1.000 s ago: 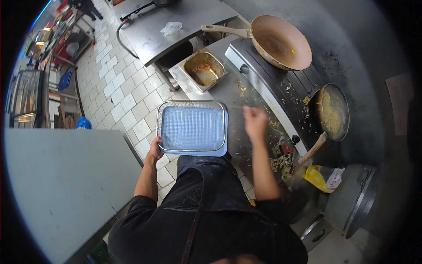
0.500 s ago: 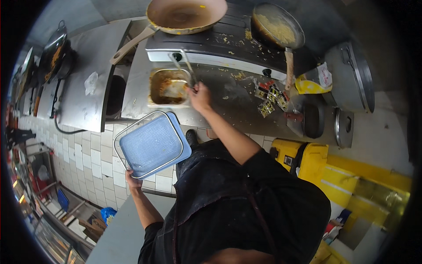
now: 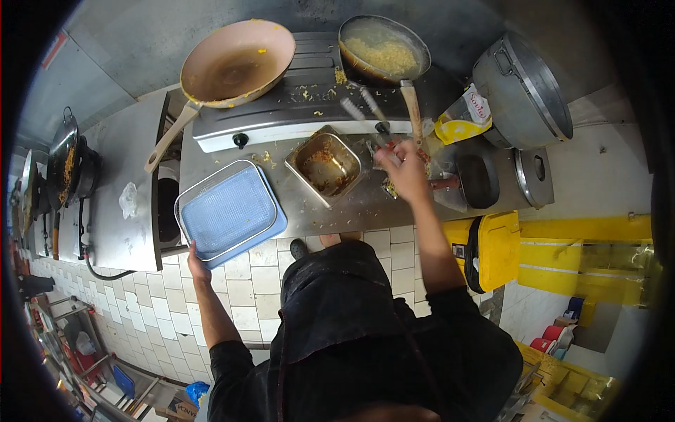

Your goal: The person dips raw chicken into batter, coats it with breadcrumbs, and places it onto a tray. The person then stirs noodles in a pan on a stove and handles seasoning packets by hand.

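Observation:
My left hand (image 3: 200,266) grips the near left corner of a blue plastic tray (image 3: 280,224). Inside that tray sits a rectangular wire mesh basket (image 3: 228,207), with no food visible in it. Both are over the counter's front left part. My right hand (image 3: 406,169) is closed around metal tongs (image 3: 369,112), smeared by motion, whose tips point at the stove below the noodle pan (image 3: 358,68). Between my hands a steel food container (image 3: 305,183) stands turned at an angle, with reddish-brown residue inside. Seasoning packets lie partly hidden under my right hand.
A wide pink pan (image 3: 235,67) is on the stove's left side. Noodle scraps litter the stove and counter. At right are a yellow bag (image 3: 457,126), a tall pot (image 3: 517,91) and a dark pan (image 3: 479,179). A yellow bin (image 3: 500,246) stands below the counter.
My right hand has moved right with the tongs, away from the steel container. That container now stands farther right and turned. The tray and basket have come forward over the counter's left part.

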Motion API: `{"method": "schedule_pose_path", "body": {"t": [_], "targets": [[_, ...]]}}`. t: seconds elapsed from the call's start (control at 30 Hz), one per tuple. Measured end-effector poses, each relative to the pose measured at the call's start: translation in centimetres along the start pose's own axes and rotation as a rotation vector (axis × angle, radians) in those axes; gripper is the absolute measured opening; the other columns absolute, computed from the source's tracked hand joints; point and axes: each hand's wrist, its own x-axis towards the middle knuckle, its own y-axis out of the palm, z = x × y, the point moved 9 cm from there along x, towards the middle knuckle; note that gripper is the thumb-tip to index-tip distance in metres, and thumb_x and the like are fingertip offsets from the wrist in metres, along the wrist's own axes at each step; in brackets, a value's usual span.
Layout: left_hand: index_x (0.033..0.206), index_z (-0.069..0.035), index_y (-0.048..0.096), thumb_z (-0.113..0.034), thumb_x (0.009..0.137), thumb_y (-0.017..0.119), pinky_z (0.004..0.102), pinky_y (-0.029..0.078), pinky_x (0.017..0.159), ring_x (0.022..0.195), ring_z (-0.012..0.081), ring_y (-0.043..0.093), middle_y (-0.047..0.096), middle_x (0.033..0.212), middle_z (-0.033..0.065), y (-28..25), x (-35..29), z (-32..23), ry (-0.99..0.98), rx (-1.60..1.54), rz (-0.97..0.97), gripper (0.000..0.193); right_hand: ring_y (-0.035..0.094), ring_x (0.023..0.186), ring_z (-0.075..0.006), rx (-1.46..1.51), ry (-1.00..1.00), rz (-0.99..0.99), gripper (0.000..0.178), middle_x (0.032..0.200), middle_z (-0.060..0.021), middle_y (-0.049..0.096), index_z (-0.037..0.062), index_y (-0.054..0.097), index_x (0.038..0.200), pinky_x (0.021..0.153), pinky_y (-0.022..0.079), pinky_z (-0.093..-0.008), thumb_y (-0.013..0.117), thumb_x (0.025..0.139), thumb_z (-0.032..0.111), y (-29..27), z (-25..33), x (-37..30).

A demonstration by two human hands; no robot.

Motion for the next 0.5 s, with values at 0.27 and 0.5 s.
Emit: {"method": "schedule_pose_path", "body": {"t": [0.27, 0.5], "targets": [[0.120, 0.010, 0.051, -0.041, 0.092, 0.053, 0.0359, 0.037, 0.096, 0.106, 0.0300, 0.053, 0.058, 0.113, 0.0232, 0.7, -2.5, -4.6, 0.347, 0.518, -0.486, 0.058, 0.059, 0.094, -0.0370, -0.641, -0.250, 0.001, 0.033, 0.104, -0.0209, 0.058, 0.0086, 0.054, 0.118, 0.081, 0.047, -0.0449, 0.056, 0.088, 0.021, -8.7, -3.3, 22.2], [0.120, 0.002, 0.049, -0.017, 0.088, 0.061, 0.0365, 0.043, 0.084, 0.101, 0.0257, 0.047, 0.048, 0.112, 0.0162, 16.0, -14.0, -5.3, 0.804, 0.808, -0.680, 0.038, 0.059, 0.100, -0.0388, -0.761, -0.344, 0.312, 0.033, 0.110, -0.0199, 0.060, 0.0115, 0.056, 0.121, 0.086, 0.048, -0.0472, 0.047, 0.089, 0.013, -3.7, -6.9, 29.6]]}}
